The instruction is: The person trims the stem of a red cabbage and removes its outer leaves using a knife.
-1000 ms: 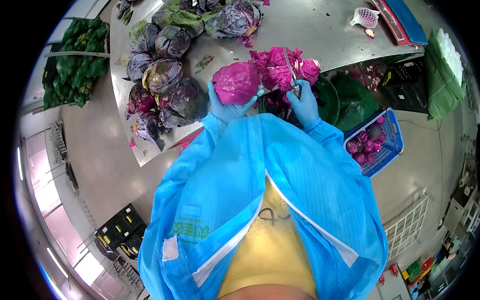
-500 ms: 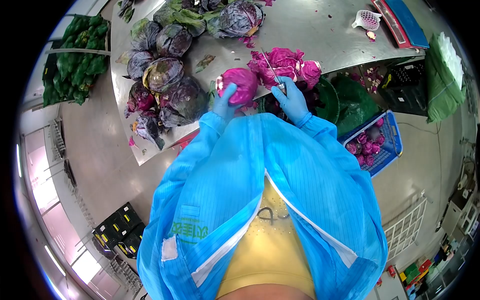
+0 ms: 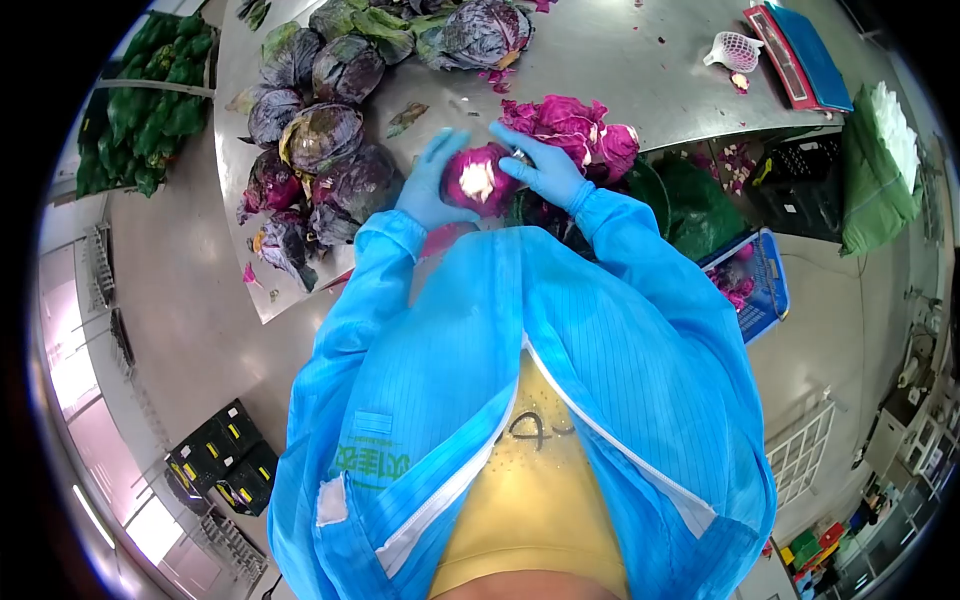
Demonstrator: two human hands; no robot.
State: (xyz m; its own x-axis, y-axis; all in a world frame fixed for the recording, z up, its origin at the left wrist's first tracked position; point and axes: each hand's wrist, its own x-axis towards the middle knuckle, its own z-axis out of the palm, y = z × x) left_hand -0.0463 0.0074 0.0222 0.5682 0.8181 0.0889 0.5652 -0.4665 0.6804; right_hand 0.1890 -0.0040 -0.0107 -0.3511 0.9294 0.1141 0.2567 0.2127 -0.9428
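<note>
A peeled purple cabbage (image 3: 484, 184), its white cut stem turned up towards me, is between my two blue-gloved hands. My left hand (image 3: 434, 182) cups it from the left, with thumb and fingers round its side. At the cabbage's upper right, my right hand (image 3: 545, 168) holds the knife (image 3: 518, 155); only a small part of it shows by the fingers, and the blade is mostly hidden. Loose purple leaves (image 3: 565, 125) lie just beyond my right hand. Unpeeled cabbages (image 3: 322, 138) with dark outer leaves are heaped to the left.
The metal table (image 3: 640, 75) carries a white mesh cup (image 3: 733, 50) and a red and blue tray (image 3: 800, 60) at the far right. A blue crate (image 3: 765, 290) with purple cabbages stands low on the right, near a green net bag (image 3: 705, 210) and black crates (image 3: 800, 185).
The cabbage has been turned so its white stem faces up. My right hand has moved left with the knife, from beside the leaves to the cabbage. The view has shifted slightly.
</note>
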